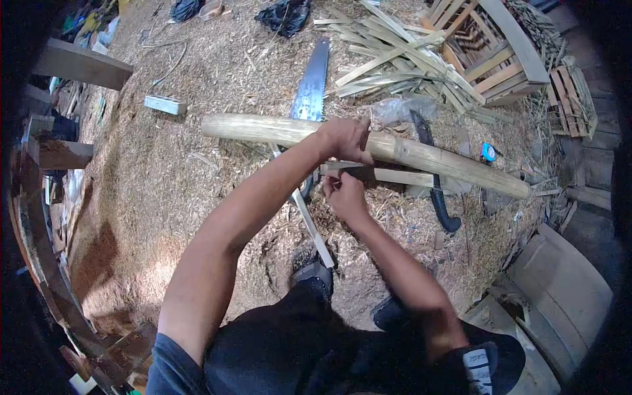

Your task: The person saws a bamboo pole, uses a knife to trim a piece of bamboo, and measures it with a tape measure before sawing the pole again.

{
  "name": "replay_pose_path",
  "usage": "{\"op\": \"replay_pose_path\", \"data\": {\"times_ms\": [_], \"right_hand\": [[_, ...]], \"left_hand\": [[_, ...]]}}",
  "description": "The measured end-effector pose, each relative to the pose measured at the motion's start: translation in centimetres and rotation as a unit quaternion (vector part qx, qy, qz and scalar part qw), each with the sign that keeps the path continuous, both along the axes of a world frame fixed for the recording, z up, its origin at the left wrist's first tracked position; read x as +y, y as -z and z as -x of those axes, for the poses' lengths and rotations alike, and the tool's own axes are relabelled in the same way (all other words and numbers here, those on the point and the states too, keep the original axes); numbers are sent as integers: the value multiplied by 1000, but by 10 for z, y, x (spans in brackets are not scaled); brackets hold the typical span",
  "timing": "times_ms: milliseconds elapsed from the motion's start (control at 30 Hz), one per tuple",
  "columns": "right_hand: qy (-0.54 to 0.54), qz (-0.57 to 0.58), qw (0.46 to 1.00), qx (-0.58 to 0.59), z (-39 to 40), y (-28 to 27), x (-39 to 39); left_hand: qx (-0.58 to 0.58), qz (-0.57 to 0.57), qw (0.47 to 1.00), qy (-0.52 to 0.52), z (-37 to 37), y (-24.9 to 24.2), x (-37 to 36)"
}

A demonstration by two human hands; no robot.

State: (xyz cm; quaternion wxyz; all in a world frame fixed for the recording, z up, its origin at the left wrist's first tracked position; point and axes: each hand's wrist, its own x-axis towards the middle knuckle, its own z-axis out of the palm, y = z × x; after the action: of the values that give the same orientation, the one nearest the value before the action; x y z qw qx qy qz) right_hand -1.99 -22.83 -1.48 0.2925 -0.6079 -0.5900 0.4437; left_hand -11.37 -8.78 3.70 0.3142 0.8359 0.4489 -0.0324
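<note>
The floor (164, 191) is packed earth under a thick layer of sawdust and shavings, sloping away pale to the left of the hands, where the most open ground lies. The left hand (345, 137) is closed over a long bamboo pole (434, 158) that lies across the floor from left to right. Just below it, the right hand (343, 194) is curled around a small tool, too hidden to name, pressed against a short flat slat (401, 176) lying beside the pole. Beyond the hands a hand saw (311, 82) lies flat, with a heap of split bamboo strips (395, 59) and slatted crates (494, 52) further right. A curved dark blade (438, 191) rests right of the hands. Timber beams (79, 64) hem the left edge.
</note>
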Motion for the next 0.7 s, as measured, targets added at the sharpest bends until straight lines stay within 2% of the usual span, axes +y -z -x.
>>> {"op": "replay_pose_path", "data": {"times_ms": [100,133,233,267,367,400,433,500,533,567,633,667,700], "right_hand": [[5,-3,1000,-27,14,9,2],[37,162,985,53,19,-4,3],[-1,101,989,112,24,3,-7],[25,124,991,41,28,-6,-8],[26,125,992,-16,42,1,-3],[15,172,985,27,42,-5,1],[16,170,985,27,44,1,0],[2,86,988,-129,50,26,-4],[32,28,985,-166,54,30,-6],[36,27,985,-167,48,35,-6],[40,92,993,69,31,11,-5],[82,48,988,123,22,-26,-6],[60,102,987,112,12,-12,-5]], "left_hand": [[5,-34,999,31,1,-3,2],[3,-58,997,42,1,-2,2],[15,-60,996,58,1,-23,8],[33,-36,997,61,-2,-32,12],[28,-56,997,49,-4,-42,14],[28,-59,997,49,-4,-38,15],[21,-68,996,48,-4,-34,13],[11,-78,996,50,-4,-31,9],[18,-65,997,43,-4,-34,5],[26,-53,998,37,-3,-38,3],[20,-24,999,41,-3,-46,0],[23,-32,998,43,-4,-45,0],[27,-40,998,44,-3,-43,0]]}}
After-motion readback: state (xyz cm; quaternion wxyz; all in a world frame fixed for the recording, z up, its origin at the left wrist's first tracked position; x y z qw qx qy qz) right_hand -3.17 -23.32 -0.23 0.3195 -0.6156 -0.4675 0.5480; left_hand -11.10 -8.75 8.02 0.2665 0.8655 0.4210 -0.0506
